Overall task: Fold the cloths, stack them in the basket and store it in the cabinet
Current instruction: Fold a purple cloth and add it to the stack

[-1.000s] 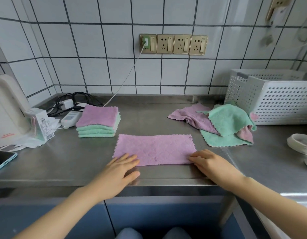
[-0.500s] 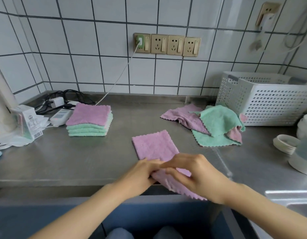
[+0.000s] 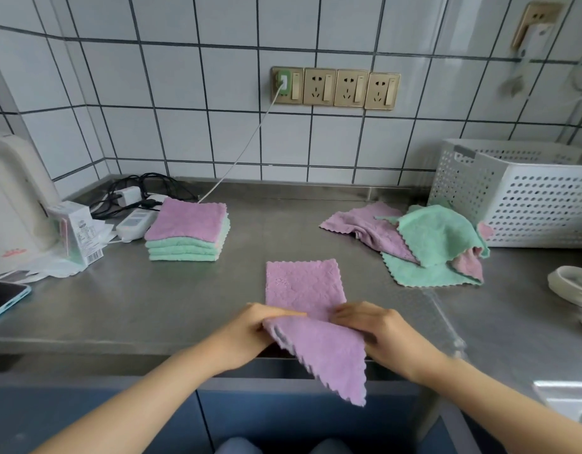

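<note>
While both hands pinch the near end of the pink cloth, left hand and right hand close together, its far half lies flat on the bench and a corner droops over the edge, likely mid-fold. Folded cloths wait stacked leftward; unfolded ones sit beside the white basket.

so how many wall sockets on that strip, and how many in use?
4 in a row on the tiled wall: leftmost socket has a white plug in it; second, third and rightmost are free. A separate outlet sits upper right.
</note>
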